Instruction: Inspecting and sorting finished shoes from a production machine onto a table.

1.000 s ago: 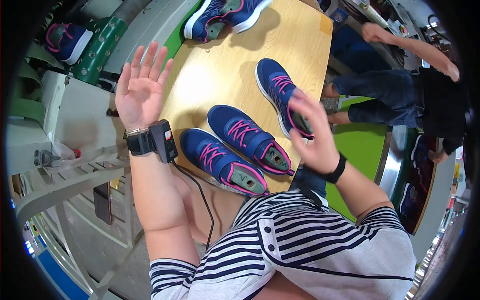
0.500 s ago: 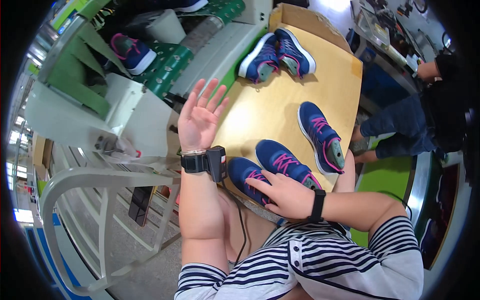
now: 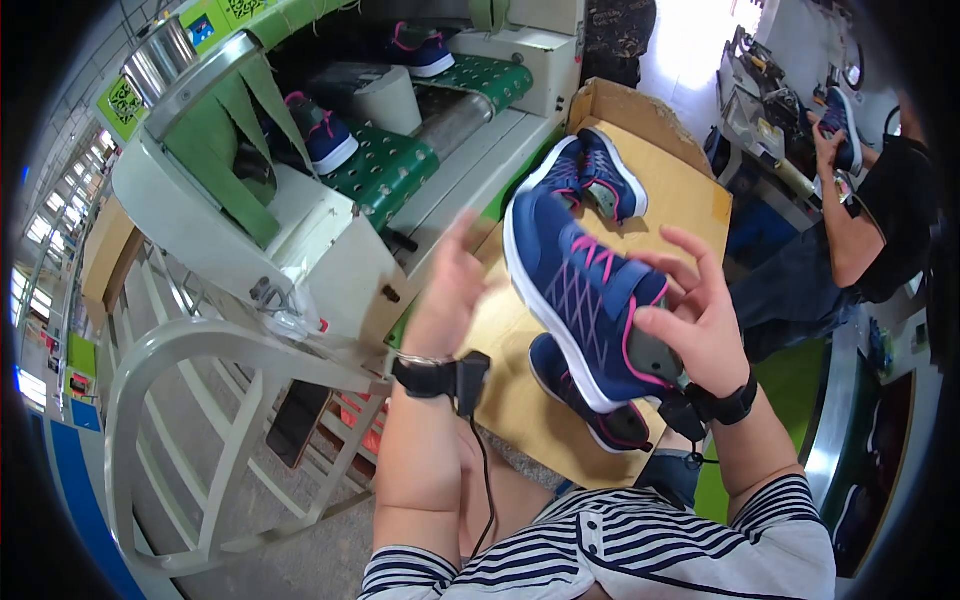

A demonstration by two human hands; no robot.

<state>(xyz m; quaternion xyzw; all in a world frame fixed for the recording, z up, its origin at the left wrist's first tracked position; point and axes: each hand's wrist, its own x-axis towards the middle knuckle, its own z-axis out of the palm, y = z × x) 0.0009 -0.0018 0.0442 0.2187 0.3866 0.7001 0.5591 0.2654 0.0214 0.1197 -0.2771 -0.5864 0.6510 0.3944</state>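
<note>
A navy blue sneaker [image 3: 568, 285] with pink laces and a white sole is held up over the wooden board [image 3: 690, 205]. My right hand [image 3: 705, 325] grips it around the heel and collar. My left hand [image 3: 452, 300] is raised at the sneaker's left, apart from it, fingers spread and slightly blurred, holding nothing. Beneath the held sneaker, another navy sneaker [image 3: 622, 428] lies on the board, partly covered. A pair of matching sneakers [image 3: 612, 180] stands at the board's far end, one of them partly hidden behind the held one.
To the left runs a machine with a green perforated conveyor [image 3: 385, 175] carrying sneakers. A pale metal railing [image 3: 215, 420] curves at lower left, with a dark phone-like slab [image 3: 298, 425] near it. At right, another person [image 3: 870, 240] holds a sneaker [image 3: 843, 130] beside a cluttered bench.
My right hand has gone from resting on the near sneakers to holding one up. My left hand has shifted right and turned. The other person now has a sneaker raised.
</note>
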